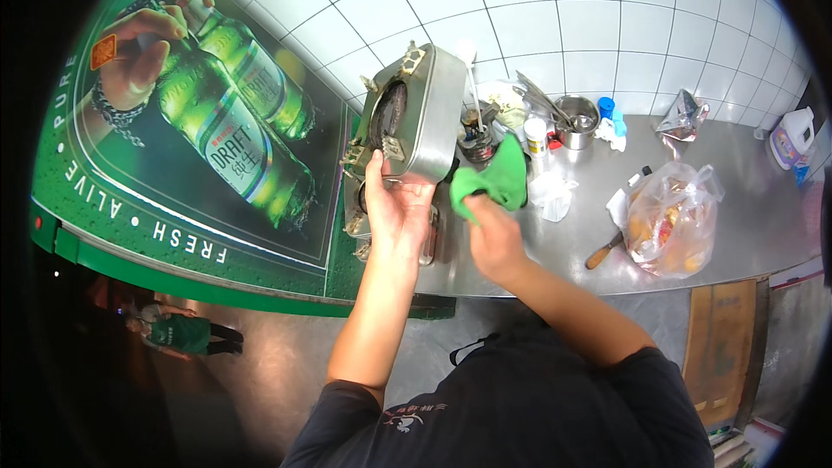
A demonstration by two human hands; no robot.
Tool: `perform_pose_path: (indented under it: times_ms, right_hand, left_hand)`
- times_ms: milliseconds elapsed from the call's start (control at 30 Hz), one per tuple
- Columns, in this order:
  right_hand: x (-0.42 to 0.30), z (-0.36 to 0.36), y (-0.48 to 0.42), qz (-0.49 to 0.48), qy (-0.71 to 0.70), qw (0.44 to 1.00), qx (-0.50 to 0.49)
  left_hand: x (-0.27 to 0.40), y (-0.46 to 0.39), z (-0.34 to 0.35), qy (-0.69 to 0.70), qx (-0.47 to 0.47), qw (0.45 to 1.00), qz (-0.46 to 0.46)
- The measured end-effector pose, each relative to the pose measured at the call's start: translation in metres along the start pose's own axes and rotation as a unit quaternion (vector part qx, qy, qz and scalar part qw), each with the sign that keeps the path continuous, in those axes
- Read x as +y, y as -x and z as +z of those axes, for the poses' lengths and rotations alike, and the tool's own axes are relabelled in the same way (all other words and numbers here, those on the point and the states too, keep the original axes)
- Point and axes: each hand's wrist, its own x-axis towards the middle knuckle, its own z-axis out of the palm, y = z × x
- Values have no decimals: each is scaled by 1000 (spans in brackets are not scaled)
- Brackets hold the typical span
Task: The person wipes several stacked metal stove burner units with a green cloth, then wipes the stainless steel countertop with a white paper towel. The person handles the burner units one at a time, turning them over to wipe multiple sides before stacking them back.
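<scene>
My left hand (402, 211) grips the lower end of a small metal stove (437, 114), which is tilted up on its side. The stove has a rounded steel housing, a dark round opening in its face and dirty pot-support brackets around it. In my right hand (497, 240) is a bunched green cloth (497, 175), slightly blurred and just to the right of the stove, apart from it. Partly hidden behind my left wrist, more metal stove parts (359, 227) with similar brackets sit at the counter's left end.
On the steel counter (559, 253) stand a metal pot (577, 122) with utensils, a white bottle (536, 136) and a jug (791, 136). A wooden-handled knife (604, 251) lies by a filled plastic bag (673, 221). A green beer-advert panel (338, 208) borders the left; a person (179, 331) stands beyond.
</scene>
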Motion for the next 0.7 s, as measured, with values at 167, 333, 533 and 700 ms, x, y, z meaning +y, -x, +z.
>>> perform_pose_path:
  times_ms: [167, 333, 533, 700]
  right_hand:
    - [-18, -6, -37, -79, 51, 995, 18]
    - [-13, -10, 14, -41, 16, 992, -122]
    - [-26, -23, -7, 71, -57, 993, 71]
    - [-44, -47, -86, 95, -57, 991, 69]
  left_hand:
    - [-4, 5, -1, -11, -18, 999, -28]
    - [1, -6, -7, 73, -44, 994, -70]
    - [9, 6, 1, 4, -134, 989, -56]
    - [3, 21, 0, -37, -105, 991, -78]
